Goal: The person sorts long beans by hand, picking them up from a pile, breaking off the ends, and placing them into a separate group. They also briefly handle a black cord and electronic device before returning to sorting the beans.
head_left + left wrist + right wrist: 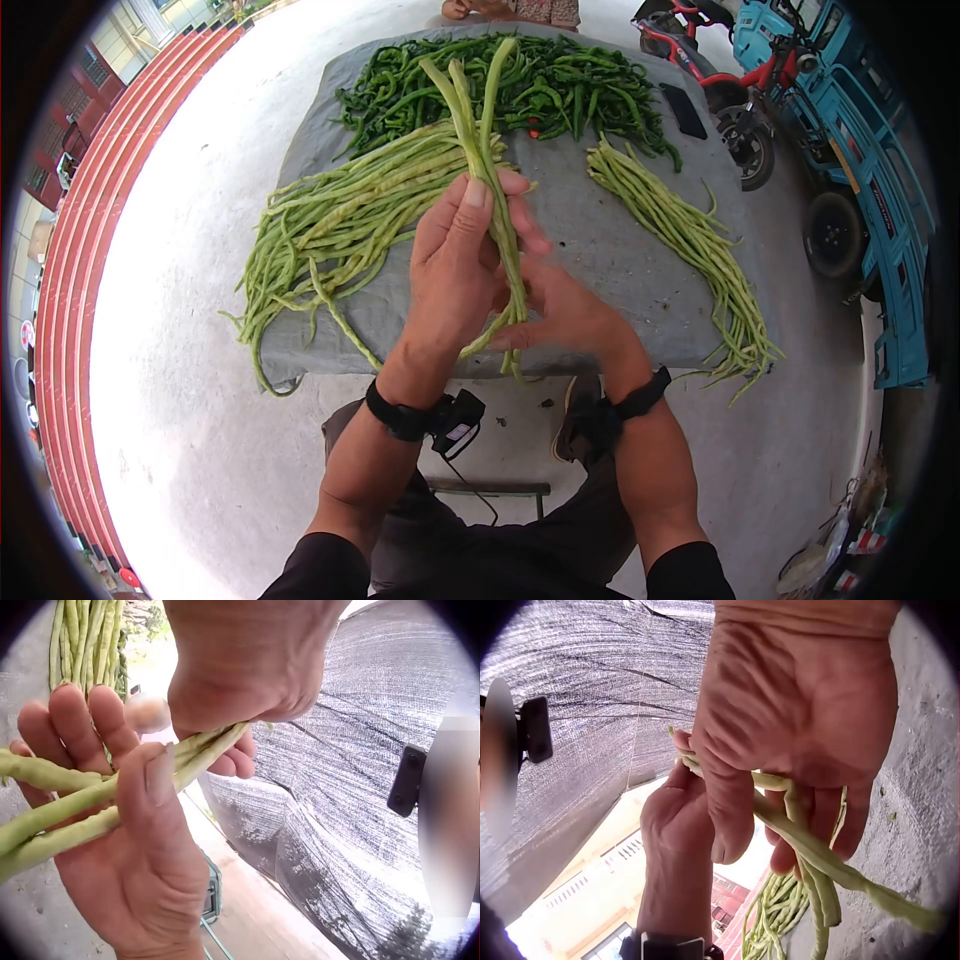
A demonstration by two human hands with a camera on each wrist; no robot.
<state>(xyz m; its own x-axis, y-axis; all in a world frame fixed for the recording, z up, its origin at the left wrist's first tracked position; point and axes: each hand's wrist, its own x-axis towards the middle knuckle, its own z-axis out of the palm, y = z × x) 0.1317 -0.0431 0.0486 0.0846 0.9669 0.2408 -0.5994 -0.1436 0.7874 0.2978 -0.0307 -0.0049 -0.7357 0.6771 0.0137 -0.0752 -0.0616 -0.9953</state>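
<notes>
Holding: a few long beans (487, 150) are gripped by both hands above the near edge of the grey cloth (590, 240).
Axis: the beans are held nearly upright in the head view, tips fanned away from the person over the cloth, lower ends hanging below the hands.
Left hand (455, 265): fingers and thumb are curled round the stalks, the thumb pressed across them.
Right hand (560, 310): closed on the lower part of the same stalks, just below the left hand.
Texture: the beans are slender, pale green, slightly bumpy and limp.
Cloth: coarse woven grey fabric.
Left of the cloth's middle: a large heap of beans (330, 220).
Right side of the cloth: a thinner bundle (690, 240).
Far end of the cloth: dark green peppers (520, 85).
</notes>
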